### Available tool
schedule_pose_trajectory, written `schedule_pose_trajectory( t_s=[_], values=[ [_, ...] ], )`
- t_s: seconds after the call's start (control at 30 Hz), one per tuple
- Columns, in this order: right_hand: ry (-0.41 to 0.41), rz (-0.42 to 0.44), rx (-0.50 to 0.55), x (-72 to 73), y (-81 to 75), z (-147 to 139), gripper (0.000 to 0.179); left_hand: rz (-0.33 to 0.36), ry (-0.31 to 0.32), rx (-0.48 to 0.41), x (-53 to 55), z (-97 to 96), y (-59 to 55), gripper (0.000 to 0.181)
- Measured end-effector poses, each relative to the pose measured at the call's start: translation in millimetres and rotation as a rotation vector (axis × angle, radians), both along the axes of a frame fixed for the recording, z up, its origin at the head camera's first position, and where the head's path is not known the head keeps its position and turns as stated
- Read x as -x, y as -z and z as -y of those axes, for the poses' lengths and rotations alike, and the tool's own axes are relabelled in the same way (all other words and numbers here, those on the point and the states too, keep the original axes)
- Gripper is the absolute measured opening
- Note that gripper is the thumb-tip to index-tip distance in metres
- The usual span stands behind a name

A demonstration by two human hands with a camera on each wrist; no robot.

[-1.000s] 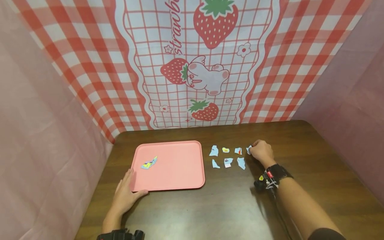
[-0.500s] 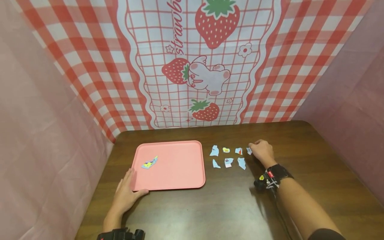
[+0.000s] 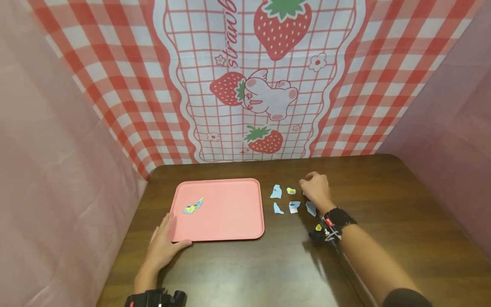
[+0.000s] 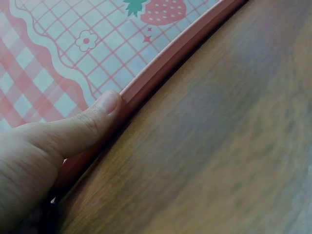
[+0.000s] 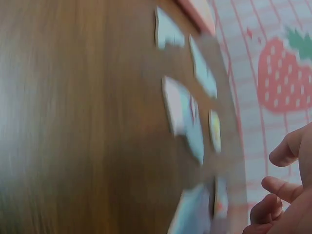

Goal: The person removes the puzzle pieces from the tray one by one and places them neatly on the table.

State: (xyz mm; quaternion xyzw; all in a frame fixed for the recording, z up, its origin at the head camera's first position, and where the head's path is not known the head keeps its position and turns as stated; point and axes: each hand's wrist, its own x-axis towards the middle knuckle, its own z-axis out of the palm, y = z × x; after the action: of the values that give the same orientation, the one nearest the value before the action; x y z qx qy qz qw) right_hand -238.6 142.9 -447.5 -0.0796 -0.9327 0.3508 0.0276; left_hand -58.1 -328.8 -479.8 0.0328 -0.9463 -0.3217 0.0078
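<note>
My left hand (image 3: 161, 245) rests at the near left corner of a pink tray (image 3: 230, 230), fingers along its left side and thumb along the front rim. In the left wrist view that thumb (image 4: 105, 105) touches the tray's rim. One flat, irregular blue and yellow piece (image 3: 193, 207) lies on the tray. My right hand (image 3: 317, 187) is over the right end of two rows of small flat pieces, overlapping a piece with red on it (image 5: 221, 200). In the right wrist view its fingers are loosely bent and apart, with nothing visible between them.
Between tray and right hand lie a light-blue piece (image 3: 276, 192), a small yellow piece (image 3: 291, 191), a narrow blue piece (image 3: 278, 208), a blue and pink piece (image 3: 294, 207) and another blue piece (image 3: 311, 208). A strawberry-print cloth (image 3: 264, 98) hangs behind the wooden table (image 3: 245, 273).
My right hand has left the piece at the far right of the back row and moved left and up. The left hand stays at the tray; the head view has shifted slightly.
</note>
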Motion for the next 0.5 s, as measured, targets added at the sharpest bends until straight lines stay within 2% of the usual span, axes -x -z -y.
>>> schedule_pose_trajectory(
  t_s=[0.5],
  values=[
    [-0.211, -0.060, 0.023, -12.5, -18.6, 113.6, 0.033, -0.023, 0.000, -0.020, 0.8, 1.6, 1.7, 0.117]
  ],
)
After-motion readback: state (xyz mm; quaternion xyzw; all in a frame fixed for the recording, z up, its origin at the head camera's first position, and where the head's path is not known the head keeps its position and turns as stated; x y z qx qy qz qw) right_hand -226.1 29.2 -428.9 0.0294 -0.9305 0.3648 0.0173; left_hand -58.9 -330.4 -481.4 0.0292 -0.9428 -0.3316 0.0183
